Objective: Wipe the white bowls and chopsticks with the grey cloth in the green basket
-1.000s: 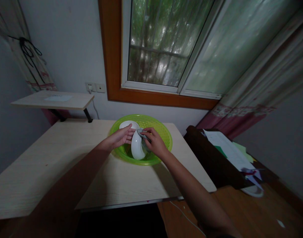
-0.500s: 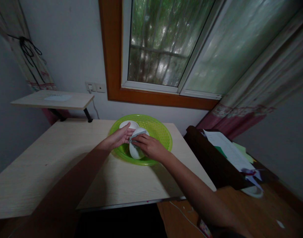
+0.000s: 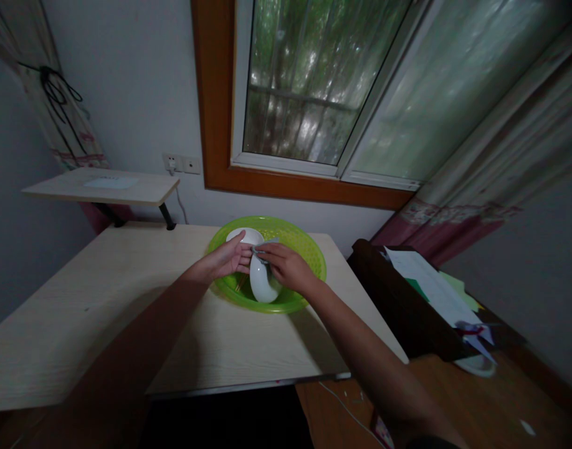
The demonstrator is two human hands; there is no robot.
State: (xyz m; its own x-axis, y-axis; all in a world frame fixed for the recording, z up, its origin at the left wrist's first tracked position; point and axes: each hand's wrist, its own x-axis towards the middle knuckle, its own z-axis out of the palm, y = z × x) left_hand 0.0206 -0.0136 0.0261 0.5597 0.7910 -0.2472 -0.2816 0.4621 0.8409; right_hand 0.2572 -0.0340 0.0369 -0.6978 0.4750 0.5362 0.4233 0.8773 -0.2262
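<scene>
We see a glossy white bowl (image 3: 262,288) tilted onto its side within a green perforated plastic basket (image 3: 313,259), which rests on the pale wood-grain counter (image 3: 267,349). At the bowl's left side we find the left hand (image 3: 224,257), thumb spread wide from the fingers and fingertips at the rim, while the right hand (image 3: 288,265) pinches a grey cloth (image 3: 272,240) against the bowl's upper edge. Behind the left thumb we note a second white bowl (image 3: 255,237), likewise inside the basket
</scene>
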